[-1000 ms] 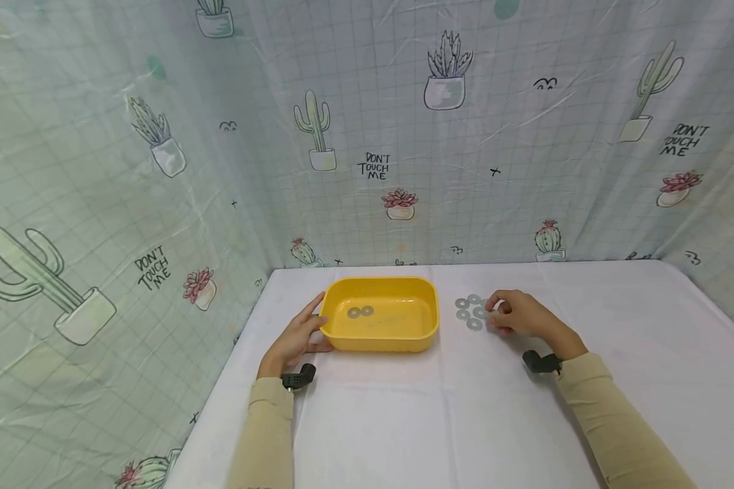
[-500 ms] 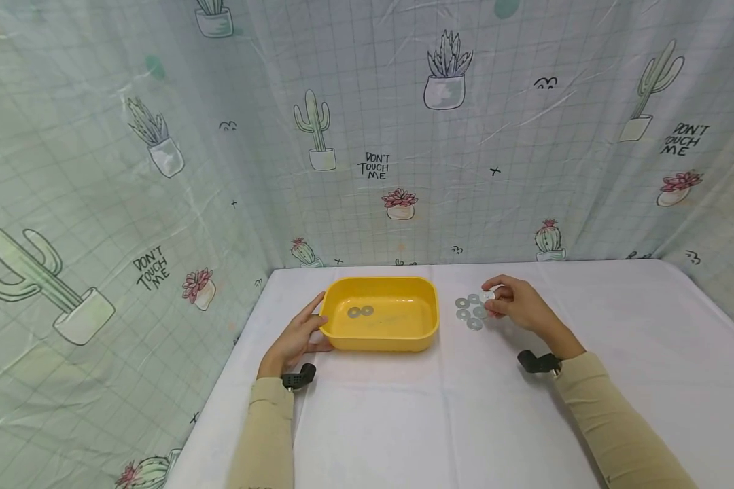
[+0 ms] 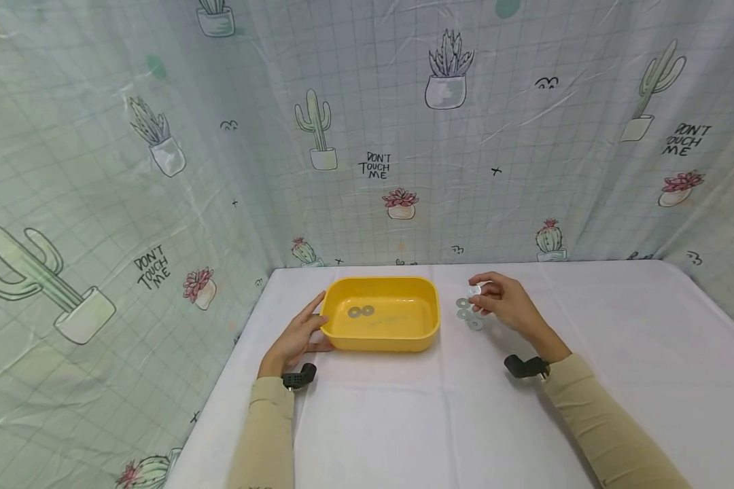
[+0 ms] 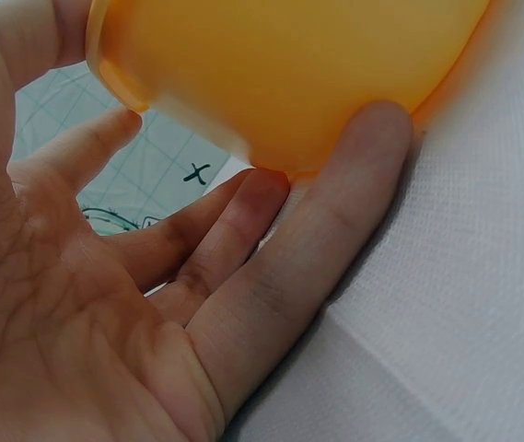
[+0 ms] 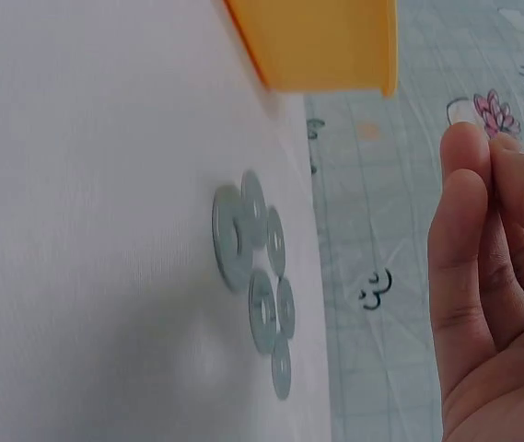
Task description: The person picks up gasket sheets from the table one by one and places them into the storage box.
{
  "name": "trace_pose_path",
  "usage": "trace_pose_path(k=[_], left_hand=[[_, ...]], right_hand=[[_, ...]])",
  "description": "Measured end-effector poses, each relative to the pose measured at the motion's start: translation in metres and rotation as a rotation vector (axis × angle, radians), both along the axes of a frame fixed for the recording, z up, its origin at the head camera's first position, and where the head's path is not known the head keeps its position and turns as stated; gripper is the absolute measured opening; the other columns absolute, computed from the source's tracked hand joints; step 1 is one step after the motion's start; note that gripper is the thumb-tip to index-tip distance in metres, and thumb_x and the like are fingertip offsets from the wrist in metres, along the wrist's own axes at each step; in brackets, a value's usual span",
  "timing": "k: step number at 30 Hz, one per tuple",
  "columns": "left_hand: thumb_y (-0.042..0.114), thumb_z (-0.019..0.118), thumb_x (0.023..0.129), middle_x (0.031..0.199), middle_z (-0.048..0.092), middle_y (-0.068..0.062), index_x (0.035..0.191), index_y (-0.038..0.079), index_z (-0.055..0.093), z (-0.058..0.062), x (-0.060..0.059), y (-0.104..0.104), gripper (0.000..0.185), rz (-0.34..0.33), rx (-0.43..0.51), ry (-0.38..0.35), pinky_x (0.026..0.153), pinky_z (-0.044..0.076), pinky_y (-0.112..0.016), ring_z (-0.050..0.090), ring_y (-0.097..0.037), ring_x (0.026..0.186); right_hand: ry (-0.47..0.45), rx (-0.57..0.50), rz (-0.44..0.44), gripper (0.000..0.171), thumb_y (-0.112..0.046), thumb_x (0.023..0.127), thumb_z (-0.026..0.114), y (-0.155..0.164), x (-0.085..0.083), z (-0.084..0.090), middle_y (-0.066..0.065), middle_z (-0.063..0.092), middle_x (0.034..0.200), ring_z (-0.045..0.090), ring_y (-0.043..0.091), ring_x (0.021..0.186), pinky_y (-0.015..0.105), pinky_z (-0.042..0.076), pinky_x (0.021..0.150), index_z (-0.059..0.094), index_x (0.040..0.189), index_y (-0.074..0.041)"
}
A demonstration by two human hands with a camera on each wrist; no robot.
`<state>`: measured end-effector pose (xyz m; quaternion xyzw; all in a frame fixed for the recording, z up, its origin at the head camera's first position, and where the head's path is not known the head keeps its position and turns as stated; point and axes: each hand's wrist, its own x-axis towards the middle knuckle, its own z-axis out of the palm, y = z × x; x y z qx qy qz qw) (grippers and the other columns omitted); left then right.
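One washer (image 3: 476,290) is pinched between the thumb and fingertips of the right hand (image 3: 506,304), and it is held lifted clear of the table (image 3: 440,421). The loose washers (image 5: 260,280) are left below that grip, lying flat and partly overlapping on the white cloth. The yellow tray (image 3: 379,339) stands to the left of the pinching grip, well within reach, with its open top unobstructed. Two washers (image 3: 361,312) are seen lying side by side on its floor, toward its left end. The left hand (image 3: 298,334) is laid with spread, nearly straight fingers against the tray's left wall, apparently so that the tray is steadied. Between the lifted washer and the tray's near rim only bare cloth is seen, and the raised rim is the one edge to be cleared.
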<state>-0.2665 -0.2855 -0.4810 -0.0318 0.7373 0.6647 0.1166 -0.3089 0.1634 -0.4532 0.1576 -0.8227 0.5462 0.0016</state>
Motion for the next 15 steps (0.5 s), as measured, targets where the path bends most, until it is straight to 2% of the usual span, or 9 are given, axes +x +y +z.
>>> trace_pose_path(k=[6, 15], left_hand=[[0.026, 0.053, 0.105, 0.144, 0.052, -0.015, 0.155, 0.053, 0.032, 0.000, -0.001, 0.000, 0.060, 0.014, 0.004, -0.015, 0.088, 0.063, -0.050, 0.064, -0.031, 0.120], [0.025, 0.051, 0.106, 0.146, 0.049, -0.018, 0.157, 0.051, 0.029, -0.002, -0.001, 0.000, 0.061, 0.004, 0.001, -0.002, 0.089, 0.063, -0.050, 0.065, -0.031, 0.118]], right_hand=[[-0.036, -0.065, 0.027, 0.035, -0.007, 0.098, 0.065, -0.013, 0.005, 0.003, 0.030, 0.069, 0.102, 0.070, 0.013, 0.080, 0.026, 0.063, 0.072, 0.059, 0.132, -0.001], [-0.072, -0.083, 0.026, 0.036, -0.011, 0.099, 0.065, -0.027, 0.009, 0.010, 0.018, 0.074, 0.101, 0.075, 0.018, 0.089, 0.025, 0.063, 0.074, 0.058, 0.134, -0.004]])
